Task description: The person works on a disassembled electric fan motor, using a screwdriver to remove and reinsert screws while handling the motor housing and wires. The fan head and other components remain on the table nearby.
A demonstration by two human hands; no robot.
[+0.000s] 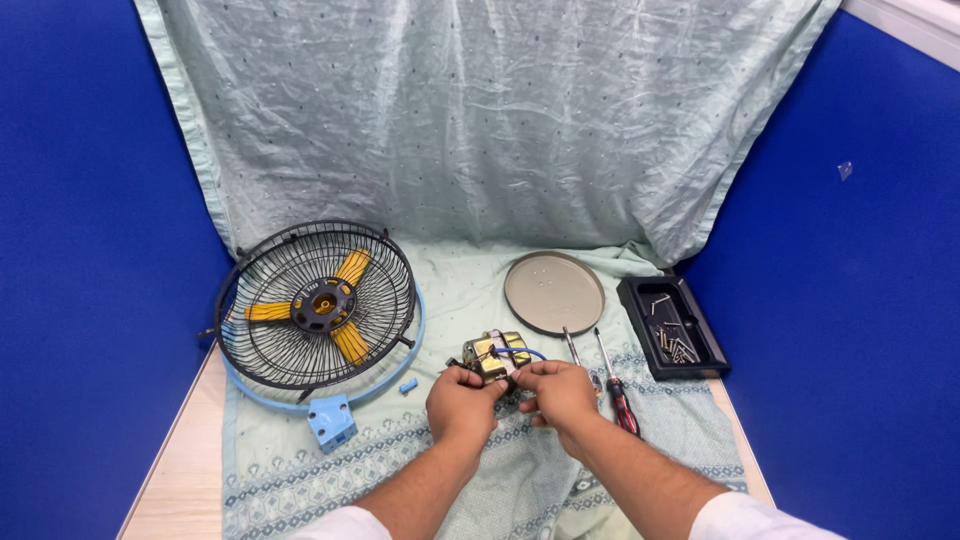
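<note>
While both hands meet at table centre, the left hand and right hand each pinch the small brass-coloured fan motor, fingers closed on its near edge; blue wire loops off its right side. Motor sits on the pale green patterned cloth, just right of the black wire fan guard with yellow blades. Grey round plate behind it, two screwdrivers beside the right hand, black tray of screws further right.
</note>
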